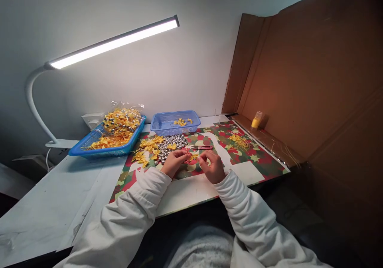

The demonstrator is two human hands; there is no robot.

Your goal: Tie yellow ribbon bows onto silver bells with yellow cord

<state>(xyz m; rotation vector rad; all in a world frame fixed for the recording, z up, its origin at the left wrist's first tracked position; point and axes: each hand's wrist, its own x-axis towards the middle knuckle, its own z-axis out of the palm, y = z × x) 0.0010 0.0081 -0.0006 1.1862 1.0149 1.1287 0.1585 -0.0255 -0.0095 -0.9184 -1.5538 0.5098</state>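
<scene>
Over the front part of the patterned mat, my two hands are close together with a small yellow ribbon bow (pixel 194 156) between their fingertips. My left hand (pixel 175 163) is closed in a pinch at the bow's left side. Thumb and fingers of my right hand (pixel 213 167) are pinched together just right of the bow; what they grip is too small to make out. Just beyond the fingers lie red-handled thread snips (pixel 204 147). A heap of small silver bells (pixel 171 143) is beyond my left hand, with loose yellow bows (pixel 145 150) to its left.
A blue basket (pixel 137 141) heaped with bows and bells stands left, under a lit lamp (pixel 113 44). Behind the bells, a smaller blue basket (pixel 176 129) holds several bows. Yellow threads (pixel 238 141) lie right. A yellow-filled container (pixel 256 120) stands by the cardboard wall (pixel 308 72).
</scene>
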